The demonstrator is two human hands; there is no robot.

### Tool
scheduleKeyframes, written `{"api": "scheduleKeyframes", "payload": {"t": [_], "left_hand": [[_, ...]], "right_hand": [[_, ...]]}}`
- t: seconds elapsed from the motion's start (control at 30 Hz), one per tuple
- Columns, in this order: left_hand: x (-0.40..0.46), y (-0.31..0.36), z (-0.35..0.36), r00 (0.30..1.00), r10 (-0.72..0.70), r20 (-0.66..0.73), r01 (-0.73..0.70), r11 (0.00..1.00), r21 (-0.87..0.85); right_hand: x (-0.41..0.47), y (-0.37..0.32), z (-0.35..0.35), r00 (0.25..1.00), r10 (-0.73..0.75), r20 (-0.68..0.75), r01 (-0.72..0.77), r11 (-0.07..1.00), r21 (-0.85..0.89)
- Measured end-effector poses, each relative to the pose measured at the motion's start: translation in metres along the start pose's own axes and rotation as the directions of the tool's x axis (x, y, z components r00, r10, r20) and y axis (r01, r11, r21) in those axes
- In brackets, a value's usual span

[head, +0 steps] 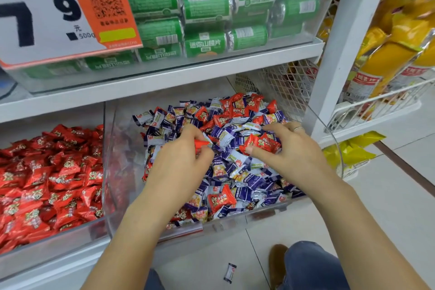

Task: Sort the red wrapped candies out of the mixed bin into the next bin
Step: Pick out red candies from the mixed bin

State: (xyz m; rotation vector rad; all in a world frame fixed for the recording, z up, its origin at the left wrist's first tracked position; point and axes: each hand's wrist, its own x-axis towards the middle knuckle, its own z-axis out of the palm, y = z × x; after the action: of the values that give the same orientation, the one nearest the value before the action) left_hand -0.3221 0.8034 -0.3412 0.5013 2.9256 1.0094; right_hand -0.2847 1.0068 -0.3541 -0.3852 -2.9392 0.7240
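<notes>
Red candy (202, 144) — inside left hand (188, 150)

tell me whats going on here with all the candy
A person is picking red wrapped candies out of a clear mixed bin full of purple and red sweets. The left hand pinches one red candy, and the right hand grips a couple more. Plenty of red ones still sit at the back of the pile. The next bin, to the left, holds only red candies. One stray wrapped candy lies on the floor.
</notes>
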Motion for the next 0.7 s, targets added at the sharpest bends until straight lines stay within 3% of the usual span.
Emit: {"api": "scheduleKeyframes", "payload": {"t": [0.27,0.4,0.5,0.6,0.7], "left_hand": [[-0.006,-0.002,-0.003,1.0,0.017,-0.008,-0.016,0.998,0.053],[-0.01,-0.004,-0.012,0.999,0.031,-0.008,-0.031,0.998,0.059],[-0.013,-0.009,-0.018,0.987,0.057,0.149,-0.059,0.998,0.011],[-0.017,-0.012,-0.02,0.928,0.07,0.366,-0.1,0.993,0.064],[-0.023,-0.013,-0.012,0.903,0.06,0.425,-0.144,0.975,0.169]], "right_hand": [[0.007,-0.021,0.022,1.0,0.016,-0.005,-0.016,0.999,-0.037],[0.011,-0.024,0.023,1.0,0.002,0.009,-0.003,0.999,0.044],[0.009,-0.024,0.019,0.998,-0.03,0.053,0.026,0.997,0.078],[0.005,-0.023,0.015,0.996,-0.025,0.08,0.011,0.986,0.167],[0.004,-0.02,0.011,0.998,-0.043,0.035,0.034,0.976,0.215]]}}
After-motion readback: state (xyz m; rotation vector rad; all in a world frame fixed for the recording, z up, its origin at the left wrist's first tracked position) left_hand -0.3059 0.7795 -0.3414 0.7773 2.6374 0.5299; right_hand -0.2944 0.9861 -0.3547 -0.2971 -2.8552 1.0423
